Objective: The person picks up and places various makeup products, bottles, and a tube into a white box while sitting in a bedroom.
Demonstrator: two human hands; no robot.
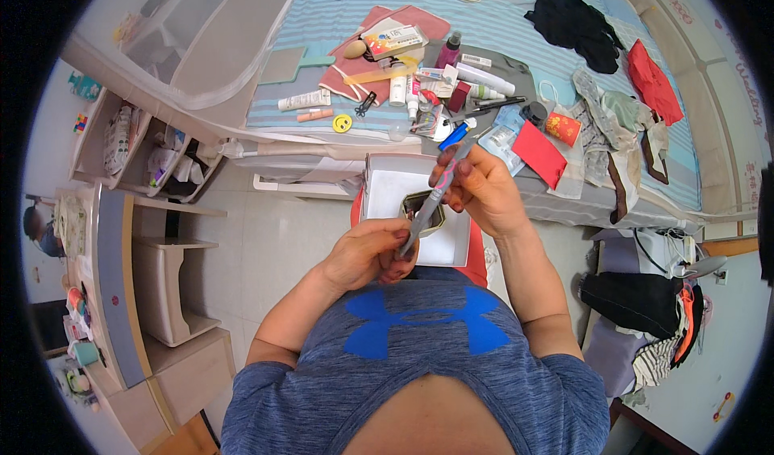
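A slim grey pen-like stick with pink markings slants between my two hands, above my lap; its exact kind I cannot make out. My left hand pinches its lower end. Around the upper part, the fingers of my right hand are closed. Beneath the stick, a shallow white box rests on my lap. Inside it stands a dark tin with a gold-coloured rim, partly hidden by the stick and my fingers.
On the bed ahead lie several bottles and tubes, a white and yellow carton, a red envelope, a red patterned paper cup and clothes. A desk stands left; a dark garment lies in a pile at right.
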